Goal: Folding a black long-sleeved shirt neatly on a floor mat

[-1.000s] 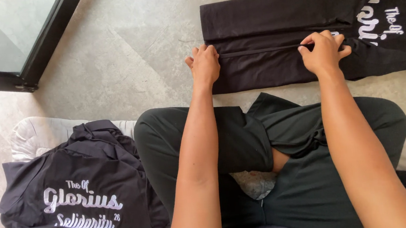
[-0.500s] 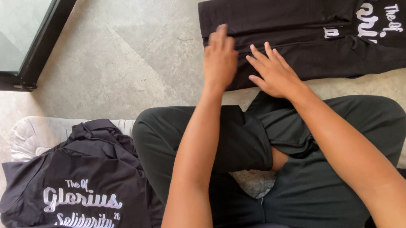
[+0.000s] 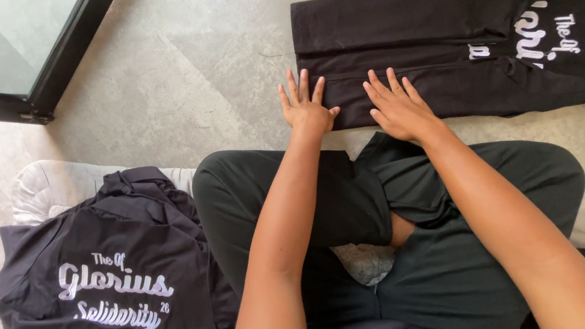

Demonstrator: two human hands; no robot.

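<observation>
A folded black garment (image 3: 437,39) with white lettering lies stretched out on the grey floor in front of me. My left hand (image 3: 305,105) rests flat at its near left corner, fingers spread, partly on the floor. Flat on the cloth's near edge lies my right hand (image 3: 396,104), fingers apart, a short way to the right of the left one. Neither hand grips anything.
A crumpled pile of black shirts with white lettering (image 3: 109,286) sits on a pale cushion (image 3: 44,190) at my left. My crossed legs in dark trousers (image 3: 352,201) fill the middle. A dark-framed glass door (image 3: 50,58) stands at the upper left.
Both hands slid left along the garment's near edge: the right from near the lettering toward the left end, the left to the corner. Fingers went from pinching the fold to lying flat.
</observation>
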